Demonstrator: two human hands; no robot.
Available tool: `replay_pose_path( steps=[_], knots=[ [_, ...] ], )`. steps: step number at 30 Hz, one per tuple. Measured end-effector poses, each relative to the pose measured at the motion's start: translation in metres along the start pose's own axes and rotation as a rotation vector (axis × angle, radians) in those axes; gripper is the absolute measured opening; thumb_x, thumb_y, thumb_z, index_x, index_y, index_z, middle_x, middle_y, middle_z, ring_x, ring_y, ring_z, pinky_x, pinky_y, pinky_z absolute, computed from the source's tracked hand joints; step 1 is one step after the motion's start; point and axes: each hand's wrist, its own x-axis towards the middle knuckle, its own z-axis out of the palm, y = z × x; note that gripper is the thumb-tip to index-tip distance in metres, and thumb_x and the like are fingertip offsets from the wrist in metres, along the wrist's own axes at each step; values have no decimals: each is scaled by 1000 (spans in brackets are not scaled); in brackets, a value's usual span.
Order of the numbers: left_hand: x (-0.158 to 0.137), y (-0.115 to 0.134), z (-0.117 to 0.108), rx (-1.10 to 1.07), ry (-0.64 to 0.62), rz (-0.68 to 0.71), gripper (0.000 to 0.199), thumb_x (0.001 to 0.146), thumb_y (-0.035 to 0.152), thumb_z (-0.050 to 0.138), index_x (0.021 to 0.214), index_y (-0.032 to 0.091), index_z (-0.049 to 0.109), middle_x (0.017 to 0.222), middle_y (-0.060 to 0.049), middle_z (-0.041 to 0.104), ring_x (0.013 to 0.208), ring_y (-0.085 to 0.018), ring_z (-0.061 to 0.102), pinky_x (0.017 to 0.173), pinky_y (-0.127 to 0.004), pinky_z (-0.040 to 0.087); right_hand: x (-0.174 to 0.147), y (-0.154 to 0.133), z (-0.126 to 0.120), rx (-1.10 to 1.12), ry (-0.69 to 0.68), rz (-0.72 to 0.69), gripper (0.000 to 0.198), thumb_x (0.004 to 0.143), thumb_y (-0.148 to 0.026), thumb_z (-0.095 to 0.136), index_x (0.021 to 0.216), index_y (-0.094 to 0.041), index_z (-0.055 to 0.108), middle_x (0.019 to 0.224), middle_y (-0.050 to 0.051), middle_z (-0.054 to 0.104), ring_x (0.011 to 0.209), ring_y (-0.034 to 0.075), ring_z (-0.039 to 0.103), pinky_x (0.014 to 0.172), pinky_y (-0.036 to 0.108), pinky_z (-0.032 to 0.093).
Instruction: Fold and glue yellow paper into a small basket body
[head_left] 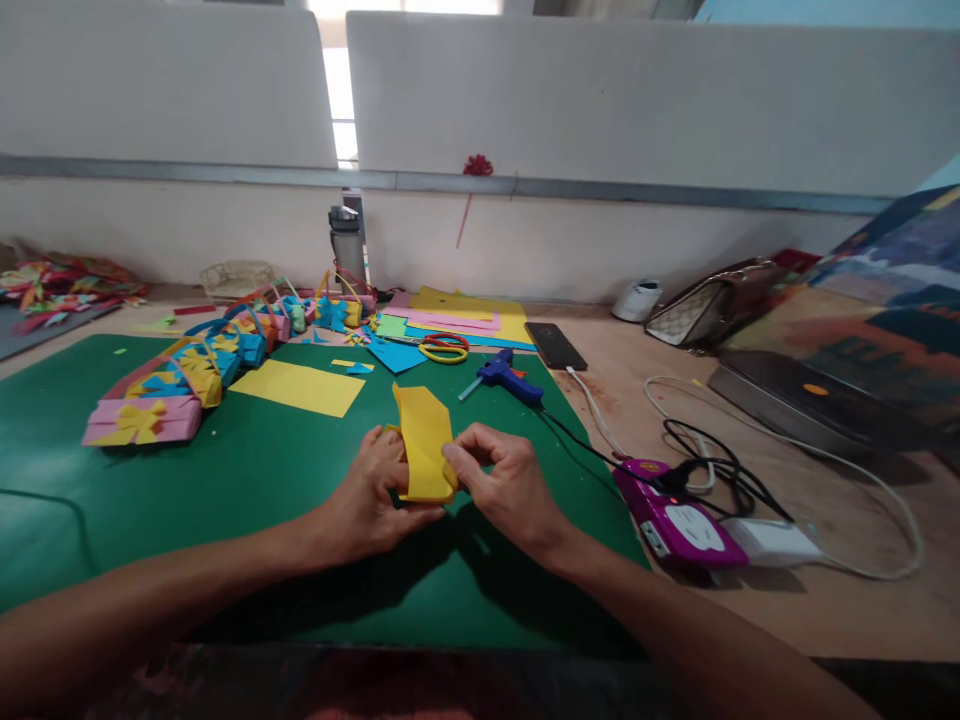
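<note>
Between my hands is a folded piece of yellow paper (426, 440), held up over the green mat (247, 540). My left hand (379, 485) grips it from the left and below, some fingers hidden behind the paper. With thumb and fingers, my right hand (501, 480) pinches its right edge. Beyond the paper lie a blue glue gun (506, 378) and scissors (446, 347) with red and yellow handles. A flat yellow sheet (300, 387) rests on the mat to the left.
Small paper baskets (142, 420) with bows line the left side. Coloured sheets (465, 315) lie at the back, near a black phone (555, 345) and a grey bottle (346, 245). A purple power strip (682, 520) with tangled cables sits right, before a handbag (712, 300).
</note>
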Motion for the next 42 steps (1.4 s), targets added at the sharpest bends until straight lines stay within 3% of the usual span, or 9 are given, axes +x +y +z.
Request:
replay_pose_path(
  steps=[6, 11, 15, 28, 34, 37, 42],
  knots=[
    [-1, 9, -2, -52, 171, 13, 9, 78, 25, 58, 75, 22, 67, 85, -2, 64, 86, -19, 54, 85, -38, 34, -1, 0, 2, 49, -28, 2, 25, 80, -26, 52, 57, -18, 49, 53, -4, 50, 50, 8, 44, 48, 20, 36],
    [-2, 13, -7, -146, 149, -47, 12, 78, 21, 56, 77, 21, 68, 82, -2, 64, 83, -19, 54, 78, -35, 37, -1, 3, -1, 151, -117, 6, 33, 88, -33, 44, 59, -18, 52, 56, -2, 55, 53, 10, 51, 53, 21, 40],
    [-2, 14, -11, -192, 125, -83, 15, 79, 20, 54, 77, 22, 68, 78, -1, 63, 79, -18, 54, 75, -33, 37, -3, 4, -1, 139, -172, -28, 29, 88, -29, 44, 63, -18, 53, 58, -2, 57, 55, 10, 53, 55, 21, 41],
    [-9, 10, -9, 31, 201, 14, 11, 79, 20, 54, 76, 21, 65, 77, 0, 63, 80, -18, 55, 90, -41, 32, -12, 11, 5, -150, -93, -419, 13, 88, -15, 46, 80, -17, 56, 66, 0, 60, 58, 10, 53, 55, 21, 39],
    [-8, 9, -10, 32, 186, -51, 15, 80, 28, 53, 69, 19, 59, 72, 0, 62, 75, -17, 54, 90, -42, 34, -13, 11, 5, -239, -12, -567, 12, 88, -13, 46, 84, -16, 57, 69, 3, 63, 60, 12, 56, 58, 23, 41],
    [-7, 7, -9, 5, 170, -78, 20, 81, 30, 53, 66, 19, 57, 68, 0, 60, 70, -16, 53, 86, -40, 36, -12, 10, 5, -246, -8, -616, 12, 87, -11, 46, 84, -16, 57, 68, 4, 65, 60, 12, 56, 59, 24, 42],
    [-8, 6, -11, 7, 151, 36, 14, 82, 26, 55, 71, 21, 63, 76, 1, 65, 80, -18, 55, 96, -44, 30, -13, 9, 5, -243, -25, -625, 11, 86, -10, 48, 82, -15, 57, 70, 4, 66, 62, 13, 57, 61, 25, 43]
  ],
)
